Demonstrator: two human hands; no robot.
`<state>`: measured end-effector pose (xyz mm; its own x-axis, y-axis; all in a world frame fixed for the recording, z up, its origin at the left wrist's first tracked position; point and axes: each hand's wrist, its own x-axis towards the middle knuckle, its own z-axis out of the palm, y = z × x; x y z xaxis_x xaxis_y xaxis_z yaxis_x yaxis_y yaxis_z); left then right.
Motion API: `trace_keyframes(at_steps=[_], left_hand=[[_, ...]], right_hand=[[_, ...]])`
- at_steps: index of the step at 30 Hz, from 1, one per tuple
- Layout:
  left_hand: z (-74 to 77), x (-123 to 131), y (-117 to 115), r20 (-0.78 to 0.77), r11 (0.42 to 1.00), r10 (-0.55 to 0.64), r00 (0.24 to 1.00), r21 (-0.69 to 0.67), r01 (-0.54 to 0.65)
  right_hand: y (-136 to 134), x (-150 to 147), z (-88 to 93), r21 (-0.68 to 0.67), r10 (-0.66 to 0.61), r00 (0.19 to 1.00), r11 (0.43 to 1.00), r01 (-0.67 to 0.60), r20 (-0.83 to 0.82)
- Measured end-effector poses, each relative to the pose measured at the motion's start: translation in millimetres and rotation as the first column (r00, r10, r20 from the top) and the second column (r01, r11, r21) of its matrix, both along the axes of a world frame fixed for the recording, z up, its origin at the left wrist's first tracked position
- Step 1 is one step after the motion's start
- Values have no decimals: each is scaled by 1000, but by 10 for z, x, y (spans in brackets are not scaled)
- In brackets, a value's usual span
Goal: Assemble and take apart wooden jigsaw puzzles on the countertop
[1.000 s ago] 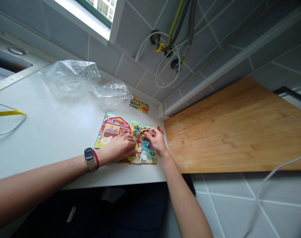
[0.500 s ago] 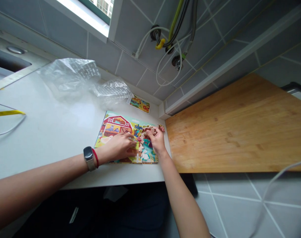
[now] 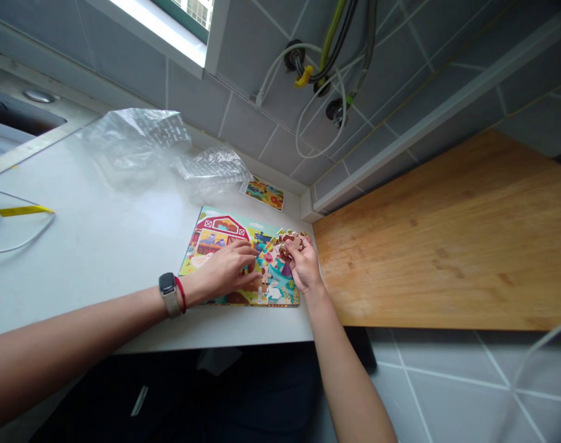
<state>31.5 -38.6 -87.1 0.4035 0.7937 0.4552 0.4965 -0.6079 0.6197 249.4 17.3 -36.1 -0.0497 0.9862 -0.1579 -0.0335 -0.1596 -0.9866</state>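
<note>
Two bare hands work over a farmyard jigsaw puzzle [image 3: 222, 229], which lies flat on the white worktop [image 3: 100, 209], close to its right edge and just beside a wooden board [image 3: 446, 234]. The left hand [image 3: 222, 274] has an open grip, its fingers spread low across the puzzle, apparently to steady it against sliding while the other hand works. The right hand [image 3: 303, 264] has a closed grip, with thumb and fingertips pinching a loose clump of interlocked puzzle pieces [image 3: 289, 241] above the puzzle's upper right area. The fingers hide much of the clump, so its count is hard to tell, though it seems to be several pieces. A small picture card [image 3: 264, 194] lies just beyond the puzzle on the wall side, perhaps kept there as a visual guide. Crumpled clear plastic wrap [image 3: 137, 144] lies farther back, well away from the hands. A watch [image 3: 169, 295] and a red cord bracelet [image 3: 182, 294] circle the left wrist.
</note>
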Motion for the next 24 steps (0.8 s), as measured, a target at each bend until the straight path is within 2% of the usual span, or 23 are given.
trace_keyframes(at_steps=[4, 6, 9, 14, 16, 18, 20, 24], left_hand=[[60, -9, 23, 200, 971, 115, 973, -230, -68], [96, -14, 31, 286, 936, 112, 952, -351, -5], [145, -14, 41, 334, 900, 56, 941, -426, 97], [174, -7, 49, 349, 898, 96, 932, -435, 70], [183, -8, 47, 368, 901, 94, 925, -427, 79], [187, -17, 52, 405, 901, 93, 910, -423, 97], [174, -39, 74, 425, 918, 132, 895, -393, 52], [100, -115, 171, 376, 945, 276, 884, -272, -180]], right_hand=[[-148, -103, 166, 65, 64, 998, 996, -62, -28], [-207, -152, 213, 74, 91, 996, 993, -90, -15], [-240, -179, 226, 76, 106, 994, 992, -104, -24], [-126, -98, 137, 81, -18, 995, 996, 26, -99], [-73, -86, 65, 68, -31, 994, 997, 38, -101], [-45, -121, -20, 64, 29, 995, 998, -23, -93], [-35, -195, -102, 63, 134, 987, 990, -128, -94], [-1, -343, -215, 68, 315, 946, 948, -310, -76]])
